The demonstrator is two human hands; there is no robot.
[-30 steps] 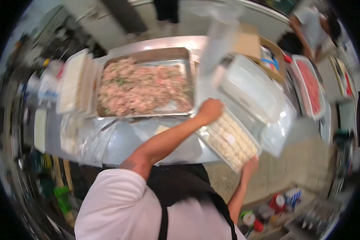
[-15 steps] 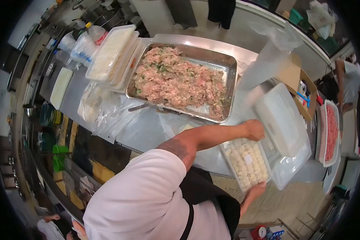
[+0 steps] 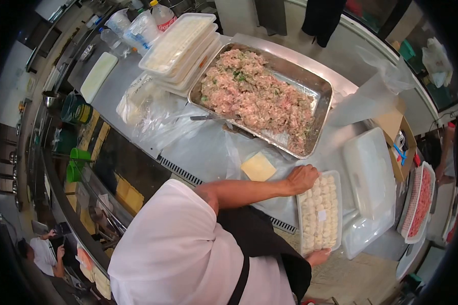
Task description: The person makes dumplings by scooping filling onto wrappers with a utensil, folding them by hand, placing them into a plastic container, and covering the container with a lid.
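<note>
A translucent plastic container filled with rows of pale dumplings lies across the near edge of the steel table, with a small white label on top. My left hand is closed at its far left corner. At the near end, my right hand holds the rim, its fingers partly hidden underneath. A stack of square yellowish wrappers lies just left of my left hand. Behind it is a large steel pan of minced meat filling with green bits.
Clear lids lie right of the container, near a cardboard box and a basket of raw meat. Filled containers are stacked left of the pan. A plastic bag stands behind. Another person is at lower left.
The dumpling container has turned straighter, both hands staying on it. My left forearm has shifted nearer, uncovering the wrappers. The whole view has tilted and moved.
</note>
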